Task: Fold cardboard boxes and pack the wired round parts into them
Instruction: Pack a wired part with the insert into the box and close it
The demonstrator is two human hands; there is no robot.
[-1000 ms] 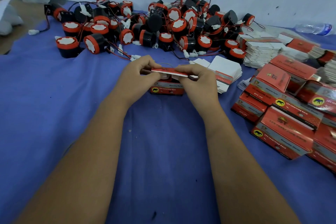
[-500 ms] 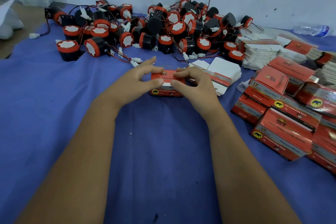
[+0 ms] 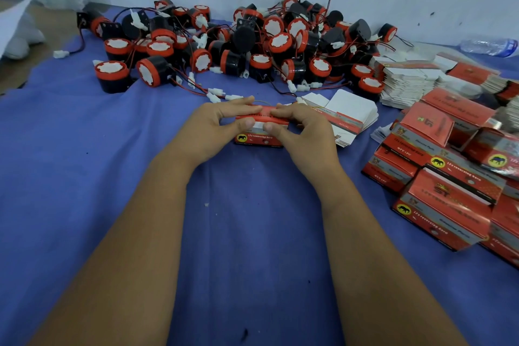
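The person is closing the lid of a red cardboard box [image 3: 259,137] resting on the blue cloth [image 3: 84,177]; the left hand [image 3: 216,126] and right hand [image 3: 302,129] are both pinching its top flap, thumbs in front, fingers curled over the back edge. Next, the white tuck edge probably needs pressing inside. Behind it, the wired round parts [image 3: 247,48], black with red rims, are lying heaped; glossy closed boxes [image 3: 449,191] are piling up at the right, beside flat box blanks [image 3: 351,109].

Red printed box [image 3: 259,136] upright on blue cloth, top flap down; black-and-red wired round parts [image 3: 252,45] heaped behind.
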